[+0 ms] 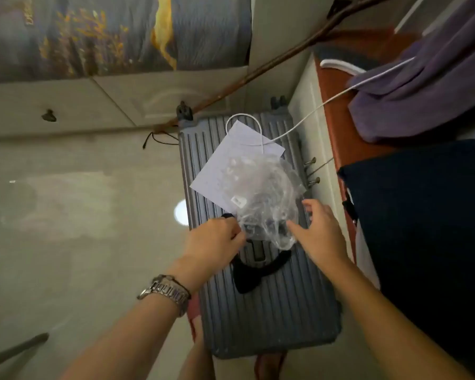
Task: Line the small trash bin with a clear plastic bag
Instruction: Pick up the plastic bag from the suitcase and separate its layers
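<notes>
A crumpled clear plastic bag (263,198) lies on top of a grey ribbed suitcase (258,311), partly over a white sheet of paper (231,157). My left hand (214,242), with a metal watch on the wrist, pinches the bag's lower left edge. My right hand (318,231) is at the bag's right side with its fingers spread, touching or nearly touching the plastic. No trash bin is in view.
A black strap (255,272) lies on the suitcase below the bag. A white cable (307,119) runs across the paper toward the bed on the right, where purple cloth (422,86) and dark bedding (422,229) lie. A wooden stick (258,72) leans against the wall.
</notes>
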Available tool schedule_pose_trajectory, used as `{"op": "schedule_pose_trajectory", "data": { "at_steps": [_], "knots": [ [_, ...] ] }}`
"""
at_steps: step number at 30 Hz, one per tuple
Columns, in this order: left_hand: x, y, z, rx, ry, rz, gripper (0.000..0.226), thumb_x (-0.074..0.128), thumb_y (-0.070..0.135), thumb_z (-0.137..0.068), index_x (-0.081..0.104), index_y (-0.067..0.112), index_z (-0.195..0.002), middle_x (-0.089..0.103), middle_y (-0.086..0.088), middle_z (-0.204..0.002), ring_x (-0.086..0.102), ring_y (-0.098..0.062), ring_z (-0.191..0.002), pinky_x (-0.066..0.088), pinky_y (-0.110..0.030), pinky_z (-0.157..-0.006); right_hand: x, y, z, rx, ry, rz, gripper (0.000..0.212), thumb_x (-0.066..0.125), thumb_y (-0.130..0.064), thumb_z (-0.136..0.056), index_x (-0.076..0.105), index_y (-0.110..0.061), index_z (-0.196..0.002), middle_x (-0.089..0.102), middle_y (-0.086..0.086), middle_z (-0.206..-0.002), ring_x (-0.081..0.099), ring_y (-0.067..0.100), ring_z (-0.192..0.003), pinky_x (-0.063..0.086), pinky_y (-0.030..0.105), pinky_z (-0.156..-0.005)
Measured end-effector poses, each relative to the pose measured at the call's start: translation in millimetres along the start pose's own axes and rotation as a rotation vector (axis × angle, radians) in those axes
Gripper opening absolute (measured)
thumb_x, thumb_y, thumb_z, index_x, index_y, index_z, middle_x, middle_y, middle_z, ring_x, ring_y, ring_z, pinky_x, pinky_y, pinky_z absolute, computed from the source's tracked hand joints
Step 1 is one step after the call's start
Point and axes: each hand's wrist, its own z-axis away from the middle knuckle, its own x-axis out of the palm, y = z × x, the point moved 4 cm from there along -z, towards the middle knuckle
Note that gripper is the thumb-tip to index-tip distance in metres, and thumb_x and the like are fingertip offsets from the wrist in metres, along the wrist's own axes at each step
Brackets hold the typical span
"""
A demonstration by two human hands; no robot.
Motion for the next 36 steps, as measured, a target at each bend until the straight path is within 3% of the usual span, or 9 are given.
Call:
{"op": "schedule_pose_trajectory", "data": {
  "at_steps": [4,9,16,20,27,31,36],
  "knots": [
    [5.2,-11.7,-13.8,0.0,-0.015,0.007,0.033,0.042,0.042,-0.093,0.064,0.018,-0.101,0.068,0.0,-0.101,0.065,-0.02,-0.089,0.053,-0.036,-0.073,10.4,-2.2,-21.8,0.037,0.06,0.008,0.05,0.068,-0.031,-0.08,0.05,-0.015,-0.124,0.054,0.009,-0.121,0.055,0.025,-0.105,0.047,0.035,-0.079],
    [5.3,-19.8,-30.4,0.046,0.008,-0.054,0.035,0.04,0.043,-0.094,0.063,0.018,-0.102,0.066,0.001,-0.103,0.064,-0.019,-0.089,0.053,-0.035,-0.073,31.0,-0.1,-44.3,0.102,0.088,0.069,0.051,0.064,-0.038,-0.081,0.05,-0.015,-0.124,0.055,0.009,-0.122,0.056,0.03,-0.108,0.05,0.042,-0.081],
    [3.8,-27.8,-42.9,0.061,0.041,-0.116,0.033,0.04,0.04,-0.094,0.062,0.018,-0.105,0.066,0.001,-0.108,0.063,-0.021,-0.093,0.049,-0.034,-0.075,40.6,4.2,-50.1,0.101,0.171,0.09,0.012,0.059,-0.015,-0.086,0.064,-0.01,-0.095,0.071,0.009,-0.092,0.063,0.027,-0.077,0.049,0.032,-0.061],
    [1.2,-29.8,-37.2,0.003,0.07,-0.073,0.032,0.04,0.038,-0.094,0.063,0.017,-0.103,0.066,0.002,-0.105,0.064,-0.02,-0.091,0.05,-0.032,-0.073,30.1,-6.2,-36.0,0.009,0.201,0.045,0.007,0.06,-0.015,-0.086,0.065,-0.011,-0.09,0.07,0.004,-0.087,0.06,0.019,-0.071,0.046,0.028,-0.057],
    [-14.6,-11.8,2.0,-0.177,0.159,0.345,0.029,0.047,0.041,-0.091,0.067,0.021,-0.1,0.069,0.008,-0.099,0.063,-0.015,-0.089,0.05,-0.031,-0.074,0.5,-36.1,19.2,-0.143,0.223,-0.037,0.009,0.066,-0.019,-0.084,0.067,-0.017,-0.093,0.07,0.001,-0.084,0.064,0.018,-0.075,0.057,0.035,-0.061],
    [-34.8,18.4,36.7,-0.246,0.205,0.628,0.033,0.055,0.05,-0.086,0.069,0.022,-0.096,0.067,0.013,-0.088,0.061,-0.005,-0.079,0.043,-0.019,-0.063,-30.8,-56.6,52.2,-0.211,0.214,-0.066,0.011,0.067,-0.02,-0.084,0.069,-0.018,-0.095,0.069,-0.002,-0.088,0.064,0.014,-0.077,0.058,0.036,-0.065],
    [-55.5,60.7,83.1,-0.314,0.227,0.959,0.038,0.063,0.056,-0.078,0.069,0.019,-0.083,0.073,0.003,-0.081,0.07,-0.012,-0.076,0.054,-0.03,-0.071,-71.7,-86.3,99.8,-0.34,0.165,0.013,0.018,0.066,-0.021,-0.084,0.07,-0.02,-0.102,0.07,-0.004,-0.097,0.063,0.012,-0.09,0.054,0.031,-0.077]
  ]
}}
